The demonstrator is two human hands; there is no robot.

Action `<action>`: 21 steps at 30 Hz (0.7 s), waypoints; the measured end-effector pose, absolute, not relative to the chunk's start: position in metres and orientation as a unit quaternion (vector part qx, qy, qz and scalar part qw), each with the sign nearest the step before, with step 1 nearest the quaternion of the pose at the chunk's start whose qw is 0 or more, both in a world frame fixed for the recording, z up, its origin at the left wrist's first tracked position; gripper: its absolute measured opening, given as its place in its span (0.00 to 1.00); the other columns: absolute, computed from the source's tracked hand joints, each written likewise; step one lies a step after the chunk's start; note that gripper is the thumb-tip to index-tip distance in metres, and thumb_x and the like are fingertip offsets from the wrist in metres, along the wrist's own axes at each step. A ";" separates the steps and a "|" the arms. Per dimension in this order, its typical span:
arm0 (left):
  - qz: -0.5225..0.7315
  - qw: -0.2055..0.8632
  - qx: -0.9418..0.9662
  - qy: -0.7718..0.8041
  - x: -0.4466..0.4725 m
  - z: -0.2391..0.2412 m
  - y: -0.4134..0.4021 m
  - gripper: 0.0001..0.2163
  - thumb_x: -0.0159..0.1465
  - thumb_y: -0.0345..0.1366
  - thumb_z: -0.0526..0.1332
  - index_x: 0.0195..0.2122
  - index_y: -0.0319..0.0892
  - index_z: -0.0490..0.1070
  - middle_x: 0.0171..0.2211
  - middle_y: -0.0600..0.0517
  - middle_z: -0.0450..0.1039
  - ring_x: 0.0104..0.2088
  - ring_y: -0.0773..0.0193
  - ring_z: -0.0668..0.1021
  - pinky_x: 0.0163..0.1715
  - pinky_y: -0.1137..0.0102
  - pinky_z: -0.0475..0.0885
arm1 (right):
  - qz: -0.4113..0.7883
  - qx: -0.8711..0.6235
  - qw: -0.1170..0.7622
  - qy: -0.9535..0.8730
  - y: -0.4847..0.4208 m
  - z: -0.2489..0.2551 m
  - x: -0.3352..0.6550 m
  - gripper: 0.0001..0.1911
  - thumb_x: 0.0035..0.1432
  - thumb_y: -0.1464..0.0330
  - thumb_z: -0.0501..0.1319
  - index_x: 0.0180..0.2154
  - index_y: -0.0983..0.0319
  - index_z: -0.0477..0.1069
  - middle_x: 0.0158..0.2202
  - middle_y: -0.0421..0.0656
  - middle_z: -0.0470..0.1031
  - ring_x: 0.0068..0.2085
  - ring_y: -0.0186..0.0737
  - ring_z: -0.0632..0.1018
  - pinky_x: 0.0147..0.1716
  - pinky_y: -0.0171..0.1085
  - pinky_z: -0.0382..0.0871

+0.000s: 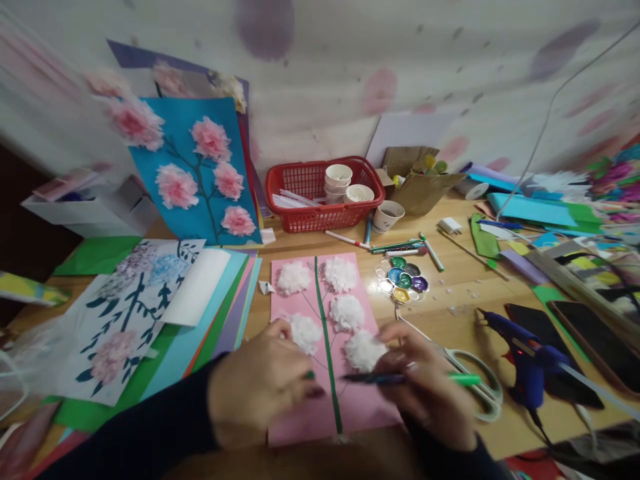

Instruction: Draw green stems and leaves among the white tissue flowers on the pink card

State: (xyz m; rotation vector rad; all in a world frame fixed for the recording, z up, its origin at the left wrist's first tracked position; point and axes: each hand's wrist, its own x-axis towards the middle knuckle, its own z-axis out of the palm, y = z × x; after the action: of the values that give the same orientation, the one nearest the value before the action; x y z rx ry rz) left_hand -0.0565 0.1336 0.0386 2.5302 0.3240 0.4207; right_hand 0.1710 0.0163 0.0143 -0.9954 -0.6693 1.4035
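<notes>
A pink sheet lies in front of me, with a painted green stem, thin drawn branches and several fluffy white paper flowers. My right hand, blurred by motion, grips a marker pen over the lower right of the sheet. The pen's dark tip points left at the stem; its green end sticks out to the right. My left hand is closed over the sheet's left side, beside the lower left flower. A small green piece shows at its fingertips, too blurred to name.
A paint palette, scissors, a blue glue gun and phones lie to the right. A red basket with paper cups stands behind. Coloured sheets and a blue flower picture are on the left.
</notes>
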 end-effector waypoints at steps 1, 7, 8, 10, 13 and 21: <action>0.190 0.311 0.919 0.151 -0.065 0.042 0.142 0.25 0.73 0.46 0.40 0.22 0.43 0.64 0.20 0.54 0.68 0.23 0.65 0.69 0.29 0.68 0.65 | 0.560 -0.424 0.650 -0.290 0.018 0.017 0.180 0.12 0.54 0.59 0.63 0.40 0.55 0.72 0.13 0.30 0.53 0.13 0.25 0.47 0.15 0.30 0.43; 0.198 0.280 0.885 0.315 -0.075 0.019 0.185 0.15 0.69 0.43 0.47 0.27 0.44 0.62 0.24 0.54 0.66 0.26 0.62 0.71 0.28 0.68 0.67 | 0.520 -0.404 0.663 -0.356 0.034 0.026 0.207 0.14 0.56 0.58 0.59 0.41 0.58 0.76 0.20 0.44 0.74 0.20 0.40 0.72 0.20 0.38 0.63; 0.208 0.267 0.886 0.316 -0.069 0.010 0.187 0.14 0.68 0.43 0.48 0.29 0.43 0.63 0.26 0.53 0.67 0.28 0.61 0.72 0.29 0.67 0.68 | 0.528 -0.403 0.654 -0.362 0.037 0.028 0.205 0.14 0.55 0.58 0.61 0.38 0.59 0.77 0.22 0.46 0.76 0.22 0.42 0.74 0.22 0.38 0.65; 0.219 0.260 0.888 0.310 -0.058 -0.008 0.187 0.11 0.66 0.44 0.52 0.37 0.41 0.65 0.31 0.51 0.68 0.32 0.58 0.73 0.34 0.64 0.69 | 0.531 -0.402 0.648 -0.369 0.041 0.029 0.201 0.12 0.54 0.59 0.63 0.35 0.59 0.78 0.24 0.47 0.78 0.24 0.42 0.76 0.24 0.39 0.66; 0.243 0.268 0.882 0.302 -0.046 -0.024 0.183 0.16 0.62 0.45 0.58 0.45 0.40 0.63 0.34 0.49 0.68 0.34 0.58 0.73 0.36 0.63 0.70 | 0.515 -0.401 0.655 -0.380 0.045 0.030 0.195 0.11 0.54 0.61 0.63 0.36 0.59 0.79 0.24 0.46 0.77 0.25 0.43 0.76 0.25 0.39 0.67; 0.273 0.332 0.871 0.239 -0.040 0.009 0.162 0.12 0.70 0.37 0.44 0.29 0.44 0.57 0.25 0.54 0.61 0.27 0.62 0.68 0.29 0.67 0.63 | 0.476 -0.374 0.660 -0.445 0.049 0.028 0.182 0.08 0.55 0.65 0.63 0.36 0.56 0.80 0.27 0.44 0.72 0.30 0.42 0.73 0.30 0.41 0.67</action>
State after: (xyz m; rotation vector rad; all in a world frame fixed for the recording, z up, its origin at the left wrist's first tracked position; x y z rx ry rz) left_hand -0.0403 0.1623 0.0093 2.2755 0.6252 0.7143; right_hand 0.1823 0.0492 0.0281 -0.8475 -1.0062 1.0778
